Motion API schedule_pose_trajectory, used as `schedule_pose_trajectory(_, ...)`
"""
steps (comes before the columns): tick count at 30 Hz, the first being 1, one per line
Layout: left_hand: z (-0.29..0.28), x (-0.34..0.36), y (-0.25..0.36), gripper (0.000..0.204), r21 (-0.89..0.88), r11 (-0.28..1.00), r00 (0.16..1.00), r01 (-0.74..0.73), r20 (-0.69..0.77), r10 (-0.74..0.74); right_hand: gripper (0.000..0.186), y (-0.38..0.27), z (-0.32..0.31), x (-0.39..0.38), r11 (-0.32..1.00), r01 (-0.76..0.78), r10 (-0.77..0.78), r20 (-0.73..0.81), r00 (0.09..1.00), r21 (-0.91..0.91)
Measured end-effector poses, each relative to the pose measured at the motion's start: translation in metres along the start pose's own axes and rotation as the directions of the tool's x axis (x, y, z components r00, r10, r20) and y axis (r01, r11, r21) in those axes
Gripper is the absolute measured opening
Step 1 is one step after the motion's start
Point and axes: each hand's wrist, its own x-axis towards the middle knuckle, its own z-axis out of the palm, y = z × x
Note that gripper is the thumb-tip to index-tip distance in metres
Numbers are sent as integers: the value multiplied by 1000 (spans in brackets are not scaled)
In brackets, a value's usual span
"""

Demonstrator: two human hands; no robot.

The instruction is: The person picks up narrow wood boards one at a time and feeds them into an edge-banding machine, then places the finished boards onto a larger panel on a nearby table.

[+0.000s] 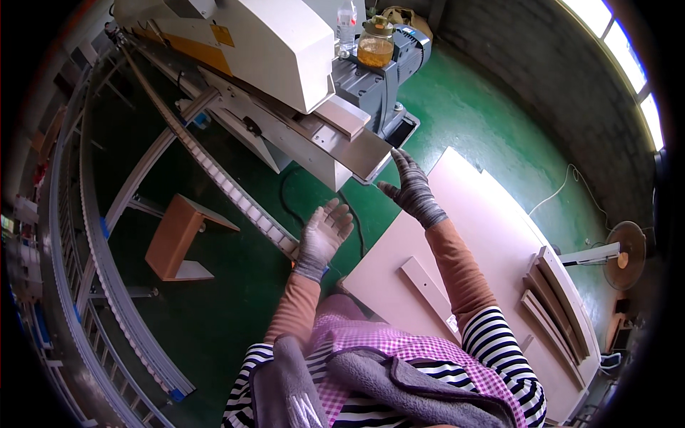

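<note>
Both of my hands wear grey work gloves and are raised in front of me, holding nothing. My left hand (pixel 326 237) is palm up with its fingers spread, beside the end of a roller rail (pixel 250 207). Farther forward, my right hand (pixel 412 187) has its fingers stretched out close to the corner of a metal outfeed plate (pixel 362 154). On that plate, where it leaves the white machine (pixel 285 60), a pale board strip (pixel 342 115) lies under the housing's edge. Neither hand touches the strip.
To the right stands a pale worktable (pixel 385 267) with a single strip (pixel 426 289) and stacked strips (pixel 556 307). A jar of amber liquid (pixel 376 44) and a clear bottle (pixel 347 21) sit by the grey motor (pixel 410 53). Curved conveyor rails (pixel 107 285) and a brown stool-like piece (pixel 175 239) are left.
</note>
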Motion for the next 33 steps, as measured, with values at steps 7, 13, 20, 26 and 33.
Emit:
schedule_pose_trajectory(7,1,-1,1,44,-33,999,1000,-8,-6,8,87,5,21,74,993,-30,27,-23,999,-115)
schedule_pose_trajectory(13,-2,2,0,45,-40,999,1000,-16,-12,16,93,21,31,94,936,-29,36,14,999,-351)
schedule_pose_trajectory(20,-4,0,-3,43,-44,999,1000,-7,9,7,93,51,-26,7,953,-191,261,319,911,-234)
schedule_pose_trajectory(26,-9,-1,-1,43,3,1000,1000,6,5,-6,78,80,-108,-191,730,-511,333,416,846,455)
schedule_pose_trajectory(33,-12,12,-49,47,434,890,988,138,-117,-97,70,29,-114,-424,-755,-385,52,633,772,532)
